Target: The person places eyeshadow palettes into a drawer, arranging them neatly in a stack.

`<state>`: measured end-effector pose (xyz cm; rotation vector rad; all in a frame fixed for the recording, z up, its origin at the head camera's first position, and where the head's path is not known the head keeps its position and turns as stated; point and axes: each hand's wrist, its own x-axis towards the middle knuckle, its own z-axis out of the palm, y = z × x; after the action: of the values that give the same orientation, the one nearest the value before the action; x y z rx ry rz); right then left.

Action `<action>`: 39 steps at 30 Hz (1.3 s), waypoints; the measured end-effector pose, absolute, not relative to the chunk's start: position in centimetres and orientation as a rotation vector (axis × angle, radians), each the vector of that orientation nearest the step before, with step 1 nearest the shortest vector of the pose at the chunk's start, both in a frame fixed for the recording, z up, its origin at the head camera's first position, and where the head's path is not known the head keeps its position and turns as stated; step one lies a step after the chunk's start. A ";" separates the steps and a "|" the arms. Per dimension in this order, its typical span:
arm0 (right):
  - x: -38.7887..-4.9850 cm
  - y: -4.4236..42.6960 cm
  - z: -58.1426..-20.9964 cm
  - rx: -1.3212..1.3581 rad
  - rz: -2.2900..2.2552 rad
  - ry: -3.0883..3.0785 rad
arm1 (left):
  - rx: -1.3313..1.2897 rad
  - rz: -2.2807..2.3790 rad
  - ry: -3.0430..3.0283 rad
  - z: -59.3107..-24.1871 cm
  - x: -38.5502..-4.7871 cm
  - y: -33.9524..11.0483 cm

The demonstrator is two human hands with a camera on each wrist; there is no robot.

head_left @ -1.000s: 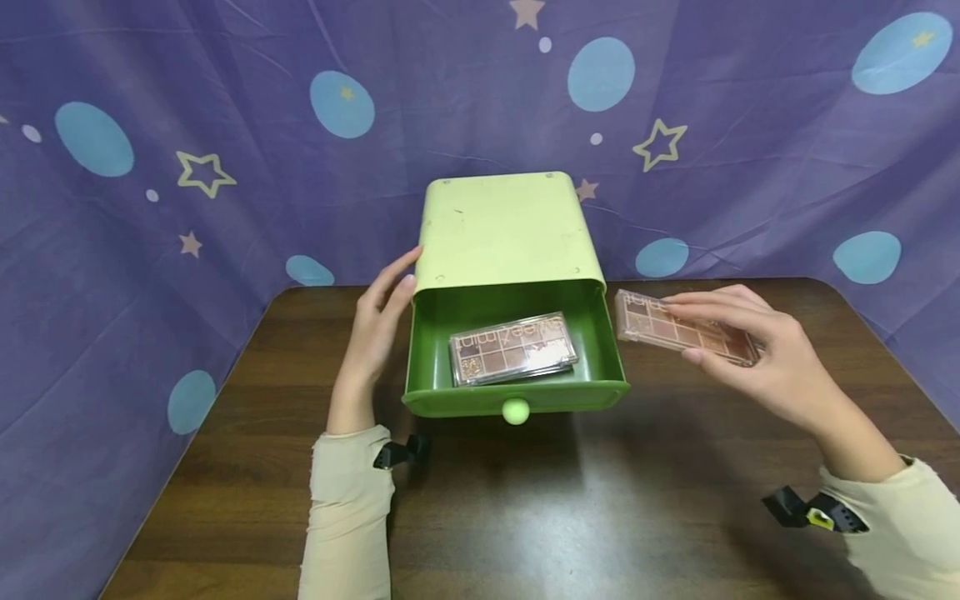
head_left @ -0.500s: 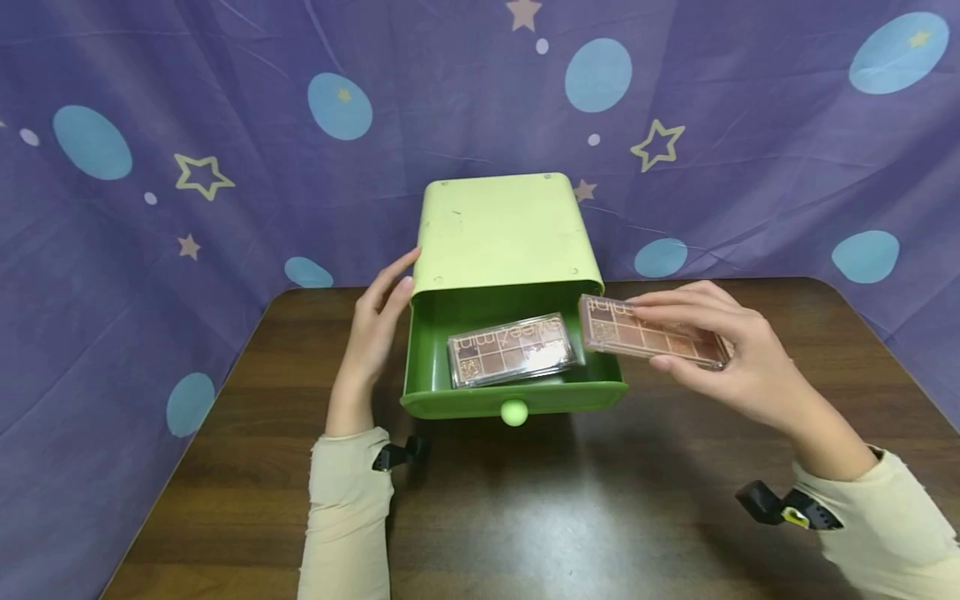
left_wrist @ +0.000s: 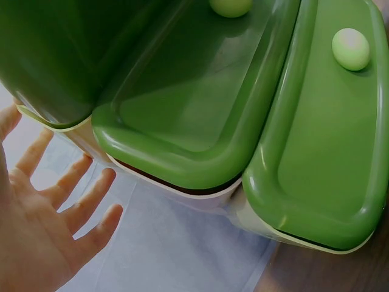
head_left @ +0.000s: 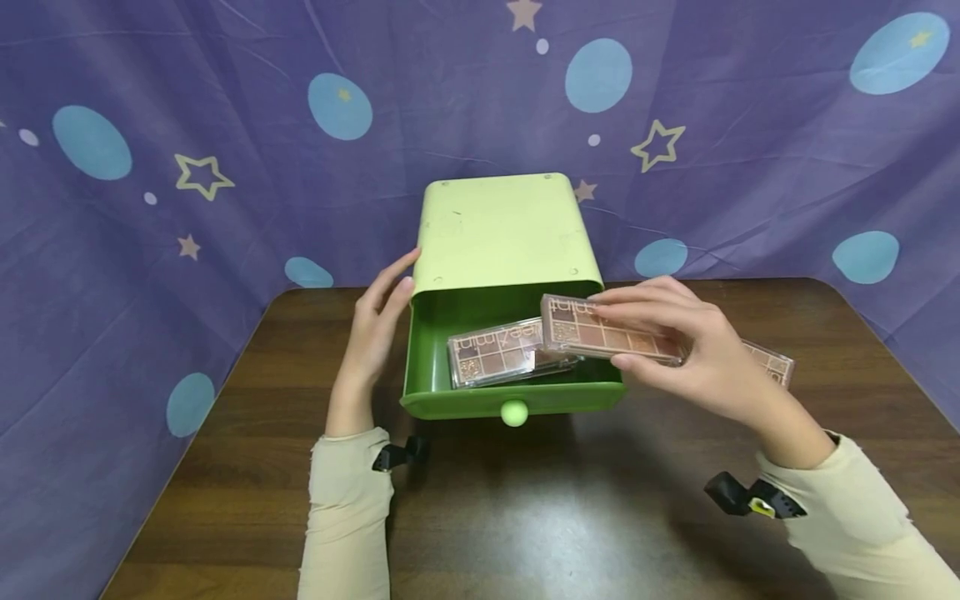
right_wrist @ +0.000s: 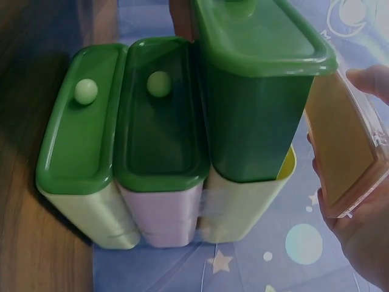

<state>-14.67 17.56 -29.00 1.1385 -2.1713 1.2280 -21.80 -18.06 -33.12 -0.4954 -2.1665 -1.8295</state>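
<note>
A stack of drawers [head_left: 506, 229] has its green top drawer [head_left: 442, 404] pulled out. My left hand [head_left: 375, 329] rests its fingertips and thumb on the stack's left side, fingers spread in the left wrist view. My right hand [head_left: 675, 350] pinches an eyeshadow palette [head_left: 600, 337] between thumb and fingers, above the drawer's right wall. Another eyeshadow palette [head_left: 491, 354] lies tilted inside the drawer, its right end partly covered by the held one. In the right wrist view the held palette [right_wrist: 340, 134] shows its plain underside beside the raised drawer front.
Behind my right wrist, a further eyeshadow palette [head_left: 772, 362] shows in part. The stack stands on a brown wooden table [head_left: 525, 517], before a purple curtain [head_left: 465, 92]. Two shut drawers, a middle one [right_wrist: 158, 134] and a lower one [right_wrist: 79, 140], have round knobs.
My right hand has carried its palette leftward, from beside the drawer to over its right side. The palette behind the wrist has come into sight. My left hand keeps its place.
</note>
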 end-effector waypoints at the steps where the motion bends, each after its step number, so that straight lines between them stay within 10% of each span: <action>1: -14.7 17.4 -28.9 1.146 1.237 -2.178 | -0.493 -1.828 -2.167 -33.1 -21.8 -18.1; 39: -17.7 11.2 -27.2 1.380 1.199 -2.468 | -0.500 -1.833 -2.152 -33.1 -21.8 -18.0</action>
<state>-17.67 11.19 -27.16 1.3805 -2.4684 1.1993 -21.79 -17.96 -33.12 -0.5002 -2.1521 -1.8332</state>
